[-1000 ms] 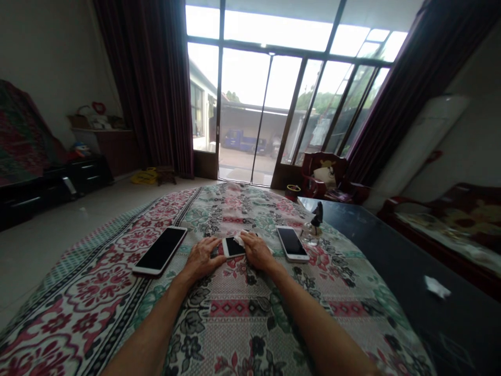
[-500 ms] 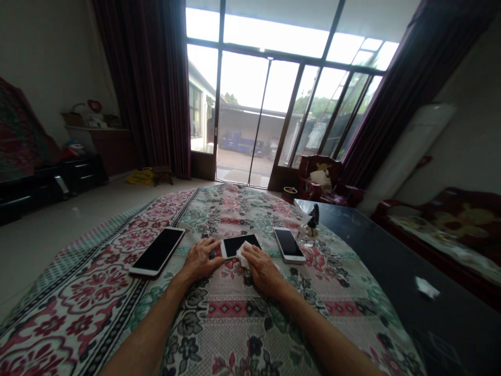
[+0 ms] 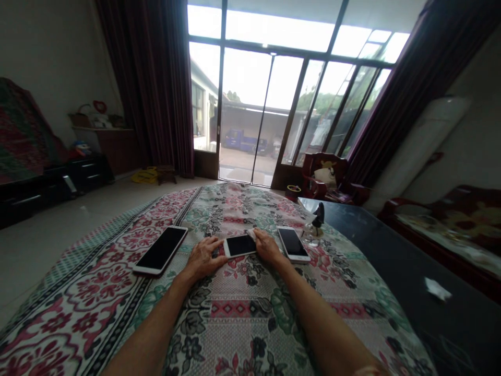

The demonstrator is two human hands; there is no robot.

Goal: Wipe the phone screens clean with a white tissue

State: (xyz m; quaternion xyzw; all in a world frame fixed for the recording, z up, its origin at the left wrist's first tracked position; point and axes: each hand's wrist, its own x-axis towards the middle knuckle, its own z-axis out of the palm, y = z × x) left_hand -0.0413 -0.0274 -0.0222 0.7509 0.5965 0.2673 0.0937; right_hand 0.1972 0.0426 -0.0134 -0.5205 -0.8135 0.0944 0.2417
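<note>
A: ok, what's up with the middle phone [image 3: 240, 246]?
B: lying flat, screen up and dark, white frame, right between the left hand [image 3: 201, 259] and the right hand [image 3: 267, 248]. A scrap of white tissue [image 3: 251, 234] pokes out from under the right hand at its corner.
A: and the other two?
B: same deal, flat on the floral cloth [image 3: 219, 313], screens dark: a bigger phone [image 3: 160, 250] well off left, a smaller phone [image 3: 293, 244] just right.

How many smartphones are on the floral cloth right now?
3: a large smartphone at far left, a small smartphone between the left hand and right hand, and another smartphone right of the right hand.
</note>
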